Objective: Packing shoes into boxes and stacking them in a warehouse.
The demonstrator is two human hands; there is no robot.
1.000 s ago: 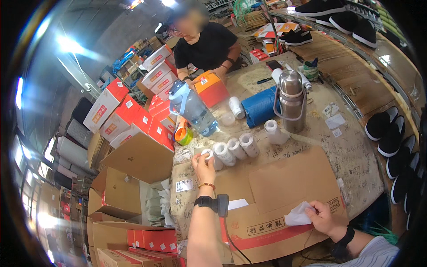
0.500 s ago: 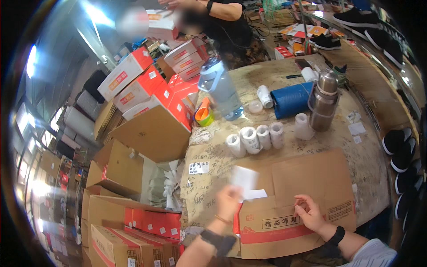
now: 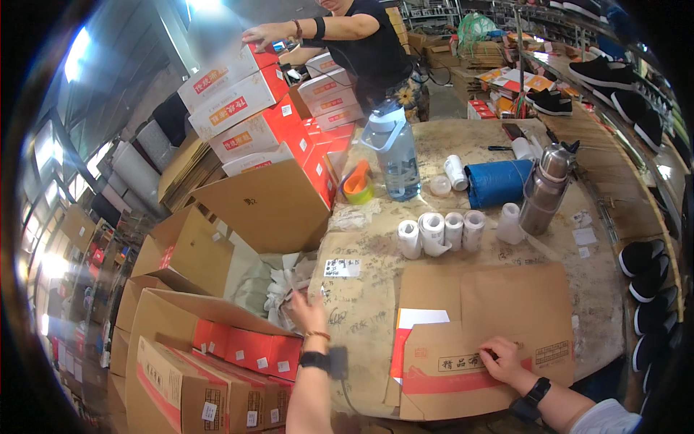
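Observation:
My left hand (image 3: 309, 315) reaches past the table's left edge beside crumpled white paper (image 3: 285, 286). Its fingers are apart and I see nothing held in them. My right hand (image 3: 502, 360) rests on a flattened brown carton (image 3: 506, 304) with a red band, its fingers loosely bent and nothing visible in them. Along the carton's left side a white sheet (image 3: 423, 317) and a red-and-white piece (image 3: 399, 351) stick out from under a flap.
Several label rolls (image 3: 432, 235) stand behind the carton, near a water jug (image 3: 397, 155), a blue bundle (image 3: 499, 182) and a steel flask (image 3: 543, 192). Open cartons (image 3: 173, 311) with red boxes crowd the left. Across the table a person (image 3: 376, 54) handles stacked shoe boxes (image 3: 238, 105). Black shoes (image 3: 643, 267) line the right.
My left hand has moved left and down off the carton, and the white paper it held is no longer in it. My right hand stays on the carton. The view has shifted.

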